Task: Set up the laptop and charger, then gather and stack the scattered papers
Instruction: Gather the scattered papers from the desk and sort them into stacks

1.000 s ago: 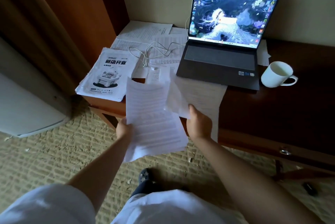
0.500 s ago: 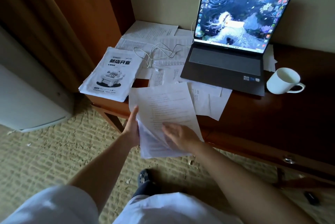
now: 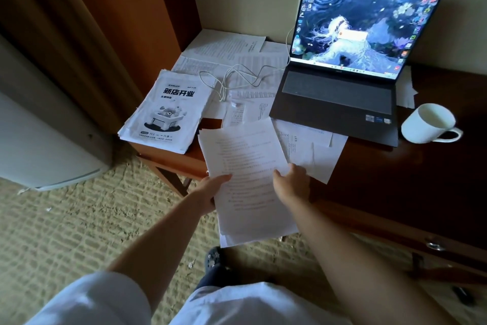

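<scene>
Two hands square a thin sheaf of white printed sheets (image 3: pixel 247 182) over the dark wooden desk (image 3: pixel 395 182) edge.
The left hand (image 3: pixel 210 190) pinches the sheaf's left edge, steadying it; the right hand (image 3: pixel 291 182) curls onto its right edge, likely to align sheets. Beyond the grip, loose papers (image 3: pixel 311 150) lie under the open grey laptop (image 3: pixel 340 95), its white charger cable (image 3: pixel 237 79) attached.

bare forearms run up from short white sleeves (image 3: pixel 87 298) at the bottom of the view, a white shirt front (image 3: pixel 245 303) between them, and a dark shoe (image 3: pixel 213 259) with pale specks below.
</scene>
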Demonstrator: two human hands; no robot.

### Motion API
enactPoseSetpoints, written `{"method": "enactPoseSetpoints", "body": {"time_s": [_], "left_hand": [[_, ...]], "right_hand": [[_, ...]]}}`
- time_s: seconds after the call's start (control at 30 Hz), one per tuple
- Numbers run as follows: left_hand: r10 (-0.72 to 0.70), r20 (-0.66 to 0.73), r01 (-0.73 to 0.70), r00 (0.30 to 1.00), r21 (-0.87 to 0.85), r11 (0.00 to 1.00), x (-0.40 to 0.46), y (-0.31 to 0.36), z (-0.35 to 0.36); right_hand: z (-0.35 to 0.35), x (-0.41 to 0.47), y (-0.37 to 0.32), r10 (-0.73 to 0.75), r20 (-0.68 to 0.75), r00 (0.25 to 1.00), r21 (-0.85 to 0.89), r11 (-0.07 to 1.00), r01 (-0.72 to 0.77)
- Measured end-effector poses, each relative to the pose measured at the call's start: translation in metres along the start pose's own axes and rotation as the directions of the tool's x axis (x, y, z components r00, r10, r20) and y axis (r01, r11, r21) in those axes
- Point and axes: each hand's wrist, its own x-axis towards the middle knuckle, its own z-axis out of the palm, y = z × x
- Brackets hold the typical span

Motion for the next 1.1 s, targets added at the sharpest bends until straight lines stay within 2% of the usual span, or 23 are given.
{"method": "enactPoseSetpoints", "body": {"time_s": [0.07,0.1,0.17,0.2,0.27,0.37,0.47,0.53,0.67,0.73,0.83,0.9,1.0,1.07,1.1], "left_hand": [[0.119,-0.117,-0.105,0.986,0.116,0.988,0.006,0.002,-0.004],[0.228,-0.216,-0.174,0.949,0.244,0.954,0.008,0.004,-0.008],[0.5,-0.35,-0.268,0.792,0.536,0.801,0.003,0.011,-0.019],[0.594,-0.379,-0.29,0.709,0.61,0.737,0.001,0.014,-0.026],[0.619,-0.46,-0.317,0.637,0.575,0.754,-0.002,0.016,-0.046],[0.497,-0.543,-0.319,0.677,0.393,0.863,0.002,0.017,-0.066],[0.473,-0.507,-0.272,0.721,0.421,0.865,0.004,0.016,-0.074],[0.462,-0.5,-0.258,0.732,0.424,0.868,0.002,0.016,-0.078],[0.422,-0.515,-0.217,0.746,0.412,0.885,0.0,0.02,-0.088],[0.412,-0.518,-0.196,0.75,0.42,0.886,0.002,0.022,-0.094],[0.393,-0.51,-0.193,0.766,0.401,0.896,0.007,0.025,-0.098],[0.367,-0.529,-0.215,0.765,0.327,0.92,0.011,0.026,-0.098],[0.32,-0.574,-0.241,0.754,0.211,0.947,0.01,0.027,-0.099],[0.274,-0.613,-0.236,0.741,0.145,0.961,0.009,0.027,-0.101],[0.265,-0.622,-0.23,0.737,0.138,0.963,0.009,0.027,-0.103]], "right_hand": [[0.001,0.004,0.0,-0.042,0.021,0.999,0.088,0.995,0.04],[-0.001,0.005,-0.001,-0.069,-0.03,0.997,0.071,0.995,0.071],[-0.003,0.008,0.001,-0.165,-0.137,0.977,-0.111,0.982,0.15],[-0.002,0.011,0.003,-0.235,-0.125,0.964,-0.219,0.954,0.205],[0.005,0.015,0.001,-0.365,-0.007,0.931,-0.374,0.865,0.336],[0.021,0.021,-0.016,-0.453,0.107,0.885,-0.385,0.802,0.457],[0.031,0.025,-0.025,-0.381,0.261,0.887,-0.398,0.795,0.458],[0.032,0.024,-0.022,-0.38,0.305,0.873,-0.485,0.727,0.486],[0.031,0.024,-0.021,-0.515,0.166,0.841,-0.53,0.673,0.517],[0.029,0.025,-0.022,-0.544,0.167,0.823,-0.546,0.644,0.536],[0.026,0.027,-0.024,-0.544,0.059,0.837,-0.468,0.725,0.505],[0.024,0.026,-0.031,-0.52,0.014,0.854,-0.448,0.76,0.471],[0.02,0.025,-0.039,-0.344,-0.115,0.932,-0.353,0.891,0.285],[0.018,0.024,-0.044,-0.263,-0.246,0.933,-0.273,0.942,0.194],[0.016,0.022,-0.048,-0.266,-0.289,0.92,-0.229,0.952,0.204]]}}
